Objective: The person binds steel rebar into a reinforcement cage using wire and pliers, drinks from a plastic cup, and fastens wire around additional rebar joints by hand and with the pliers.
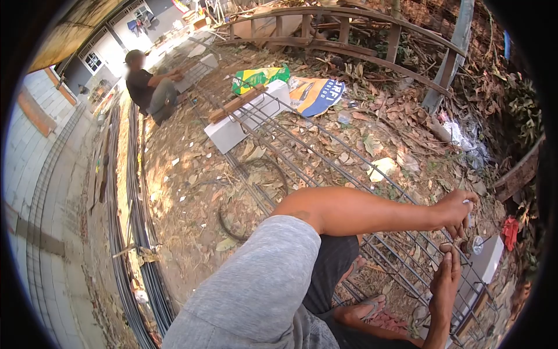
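My left hand (456, 210) reaches out on a bent arm in a grey sleeve. Its fingers are curled closed around something small, with a pale bit showing at the knuckles. Just below it, my right hand (446, 274) is raised at the side of a rebar cage (401, 264), thumb and fingers pressed together. Whatever it pinches is too small to make out. The long steel cage runs from under my hands to the far left. Its near end rests by a pale block (483, 269), close to a clear plastic item (476, 245).
A second pale block (224, 135) and a wooden piece (235, 106) lie by the cage, near printed sacks (317, 96). A co-worker (152, 87) squats farther back. Bundled steel bars (119, 232) lie left, beside a block wall (43, 139). A wooden ladder (349, 46) lies behind.
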`<state>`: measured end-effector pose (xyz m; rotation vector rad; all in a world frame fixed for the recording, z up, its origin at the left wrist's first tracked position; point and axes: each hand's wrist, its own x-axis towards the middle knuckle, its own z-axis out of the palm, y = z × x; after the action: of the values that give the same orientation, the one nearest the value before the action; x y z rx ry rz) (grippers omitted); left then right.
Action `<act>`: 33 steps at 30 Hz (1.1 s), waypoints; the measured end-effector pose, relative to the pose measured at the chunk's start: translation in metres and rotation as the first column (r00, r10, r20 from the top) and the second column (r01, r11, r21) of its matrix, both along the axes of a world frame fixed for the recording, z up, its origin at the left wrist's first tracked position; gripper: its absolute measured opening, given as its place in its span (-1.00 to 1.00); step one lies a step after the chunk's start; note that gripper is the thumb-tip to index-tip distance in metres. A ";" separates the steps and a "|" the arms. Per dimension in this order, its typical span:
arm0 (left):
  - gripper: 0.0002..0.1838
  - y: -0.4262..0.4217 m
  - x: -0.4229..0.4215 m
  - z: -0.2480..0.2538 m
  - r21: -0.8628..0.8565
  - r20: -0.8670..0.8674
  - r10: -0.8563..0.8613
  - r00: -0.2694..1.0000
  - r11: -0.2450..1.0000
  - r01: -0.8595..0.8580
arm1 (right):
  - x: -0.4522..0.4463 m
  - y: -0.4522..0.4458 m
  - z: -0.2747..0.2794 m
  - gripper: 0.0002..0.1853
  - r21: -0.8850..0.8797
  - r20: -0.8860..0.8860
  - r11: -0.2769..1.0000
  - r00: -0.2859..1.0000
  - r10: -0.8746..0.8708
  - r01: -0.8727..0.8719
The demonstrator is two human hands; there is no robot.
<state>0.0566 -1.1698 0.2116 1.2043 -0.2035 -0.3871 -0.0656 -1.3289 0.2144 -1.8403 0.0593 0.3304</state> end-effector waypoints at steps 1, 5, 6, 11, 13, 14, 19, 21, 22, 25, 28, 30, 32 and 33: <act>-0.43 0.001 -0.001 0.002 -0.004 -0.003 -0.002 1.000 1.000 0.002 | 0.001 -0.001 -0.003 -0.69 -0.012 0.029 1.000 1.000 -0.010 0.010; -0.45 -0.003 -0.006 0.009 -0.142 -0.179 0.059 0.982 0.986 -0.085 | 0.001 -0.003 0.000 -0.67 -0.163 0.179 0.985 0.984 -0.025 0.055; -0.47 -0.006 0.003 0.003 -0.178 -0.226 0.032 0.974 0.981 -0.074 | 0.001 -0.005 0.008 -0.66 -0.158 0.128 0.986 0.991 -0.036 0.056; -0.58 -0.008 0.001 0.006 -0.178 -0.110 -0.012 0.994 0.984 -0.007 | 0.013 -0.018 -0.014 -0.62 -0.232 0.338 0.972 0.940 0.049 0.033; -0.62 -0.010 -0.001 0.006 -0.209 -0.069 -0.019 0.997 0.978 0.004 | 0.013 -0.020 -0.006 -0.61 -0.237 0.255 0.971 0.964 0.076 -0.013; -0.62 -0.011 0.000 0.004 -0.233 -0.065 -0.033 0.997 0.972 0.017 | 0.013 -0.021 -0.008 -0.61 -0.236 0.275 0.972 0.959 0.059 0.008; -0.67 -0.019 0.002 -0.002 -0.256 0.007 0.016 1.000 0.966 -0.014 | 0.013 -0.026 -0.010 -0.61 -0.213 0.262 0.976 0.965 0.004 0.054; -0.70 -0.023 0.000 -0.003 -0.213 0.067 0.057 0.996 0.976 -0.042 | 0.014 -0.028 -0.014 -0.61 -0.185 0.206 0.979 0.978 -0.042 0.081; -0.71 -0.025 -0.001 -0.003 -0.192 0.098 0.081 0.992 0.980 -0.061 | 0.015 -0.030 -0.016 -0.60 -0.185 0.196 0.979 0.979 -0.045 0.082; -0.72 -0.042 0.001 -0.016 -0.026 0.288 0.156 0.945 0.988 -0.155 | 0.018 -0.034 -0.026 -0.56 -0.206 0.201 0.978 0.980 0.008 0.034; -0.72 -0.041 -0.016 0.005 0.102 0.260 0.195 0.946 0.968 -0.227 | 0.027 -0.037 -0.064 -0.51 -0.096 0.346 0.985 0.933 -0.101 0.143; -0.72 -0.052 -0.015 0.003 0.000 0.110 0.282 0.953 0.959 -0.284 | 0.028 -0.036 -0.067 -0.46 -0.156 0.359 0.971 0.926 -0.117 0.183; -0.72 -0.056 -0.003 -0.001 -0.014 0.119 0.368 0.922 0.930 -0.369 | 0.017 -0.018 -0.022 -0.46 -0.257 0.155 0.962 0.986 -0.055 0.094; -0.72 -0.055 0.005 -0.003 0.021 0.206 0.409 0.889 0.906 -0.422 | 0.015 -0.005 -0.022 -0.48 -0.180 0.284 0.976 0.957 -0.063 0.118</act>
<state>0.0614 -1.2252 0.2082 1.3136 -0.0979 0.1051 -0.0503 -1.3337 0.1925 -2.0559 -0.0177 -0.0018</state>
